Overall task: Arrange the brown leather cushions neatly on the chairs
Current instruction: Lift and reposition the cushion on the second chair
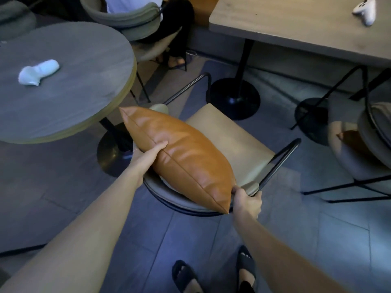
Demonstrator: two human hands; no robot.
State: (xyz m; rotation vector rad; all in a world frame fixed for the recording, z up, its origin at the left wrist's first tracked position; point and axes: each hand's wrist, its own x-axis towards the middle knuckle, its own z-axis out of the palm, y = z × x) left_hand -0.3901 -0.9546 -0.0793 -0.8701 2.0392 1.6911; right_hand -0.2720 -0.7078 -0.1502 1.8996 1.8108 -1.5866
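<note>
A brown leather cushion (179,153) stands on edge against the curved backrest of a chair with a beige seat (230,142) and black metal arms. My left hand (149,153) grips its long seam from the left side, thumb on top. My right hand (246,200) pinches the cushion's near right corner beside the backrest end. A second brown cushion (352,142) shows partly on the chair at the right, mostly hidden by that chair's back.
A round grey table (63,85) with a white controller (38,72) stands left. A rectangular wooden table (296,26) with another white controller (365,10) is at the back right. A seated person's legs (177,39) are behind. My sandalled feet (211,273) stand on the tiled floor.
</note>
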